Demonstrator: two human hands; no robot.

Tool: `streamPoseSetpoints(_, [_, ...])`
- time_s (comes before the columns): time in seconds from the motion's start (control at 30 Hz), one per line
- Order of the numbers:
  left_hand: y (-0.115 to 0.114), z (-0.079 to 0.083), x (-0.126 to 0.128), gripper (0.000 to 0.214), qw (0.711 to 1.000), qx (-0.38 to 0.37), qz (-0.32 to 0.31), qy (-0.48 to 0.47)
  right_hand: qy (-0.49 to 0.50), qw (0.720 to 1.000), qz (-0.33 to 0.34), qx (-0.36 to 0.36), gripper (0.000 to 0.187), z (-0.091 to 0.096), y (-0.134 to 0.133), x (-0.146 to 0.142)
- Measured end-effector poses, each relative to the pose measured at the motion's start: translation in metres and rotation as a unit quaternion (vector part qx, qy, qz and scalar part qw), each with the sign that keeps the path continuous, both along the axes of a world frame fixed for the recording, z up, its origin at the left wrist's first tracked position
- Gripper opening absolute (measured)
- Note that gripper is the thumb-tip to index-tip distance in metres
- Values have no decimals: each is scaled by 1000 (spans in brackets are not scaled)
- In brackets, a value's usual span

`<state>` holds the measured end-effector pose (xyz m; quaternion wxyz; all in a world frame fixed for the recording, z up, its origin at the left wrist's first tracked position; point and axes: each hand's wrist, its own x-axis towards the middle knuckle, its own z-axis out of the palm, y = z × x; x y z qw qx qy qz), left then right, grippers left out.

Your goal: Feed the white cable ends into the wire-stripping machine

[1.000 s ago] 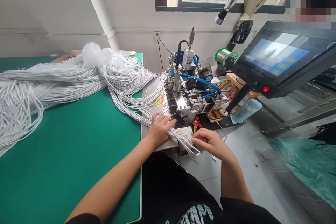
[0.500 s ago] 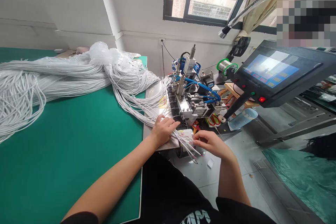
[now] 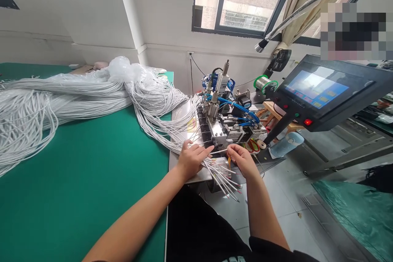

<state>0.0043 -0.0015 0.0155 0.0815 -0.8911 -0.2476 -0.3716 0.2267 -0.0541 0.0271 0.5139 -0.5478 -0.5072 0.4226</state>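
Observation:
My left hand is wrapped over a bundle of white cables at the corner of a metal plate. The loose cable ends, with small reddish tips, fan out past its fingers over the plate's edge. Between finger and thumb, my right hand pinches one cable drawn apart from the rest, close to the front of a bench machine with metal cylinders and blue air tubes. The exact tip of that cable is hidden by my fingers.
A green-topped table carries long coils of white cable and clear plastic wrap. To the right stand a control screen, a solder wire spool and a blue roll. A person's blurred head is at upper right.
My right hand has risen and moved toward the machine, pulling one cable away from the fanned ends. My left hand stays on the bundle. The view has tilted slightly upward.

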Motion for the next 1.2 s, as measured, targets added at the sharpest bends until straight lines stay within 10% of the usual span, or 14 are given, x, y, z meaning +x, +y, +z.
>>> streamPoseSetpoints(0.63, [1,-5,7,30,999,-11,33,25,89,996,-7,-28,39,-13,7,-12])
streamPoseSetpoints(1.2, [3,-5,9,39,995,-50,40,78,-169,985,-19,21,29,-30,17,6])
